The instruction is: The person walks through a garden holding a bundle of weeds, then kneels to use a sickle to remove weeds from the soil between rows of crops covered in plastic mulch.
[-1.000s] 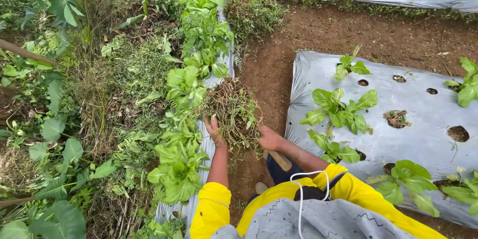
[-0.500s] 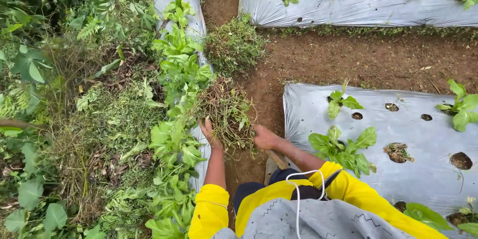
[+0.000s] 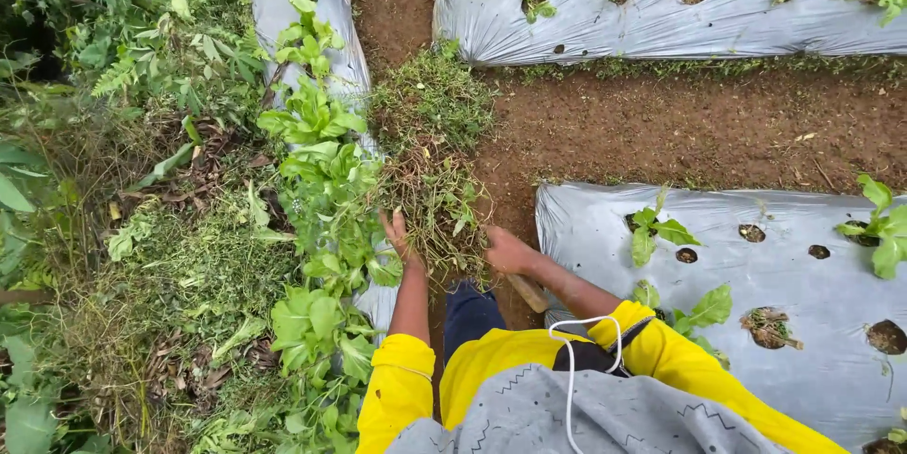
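Brown soil path runs between silver mulch beds. Both hands clamp a tangled weed clump between them: left hand on its left flank, right hand lower right, clump extending ahead of the grip.

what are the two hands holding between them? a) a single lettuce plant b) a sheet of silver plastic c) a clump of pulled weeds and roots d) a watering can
c: the left hand and right hand press in on either side of a tangled clump of weeds and roots.
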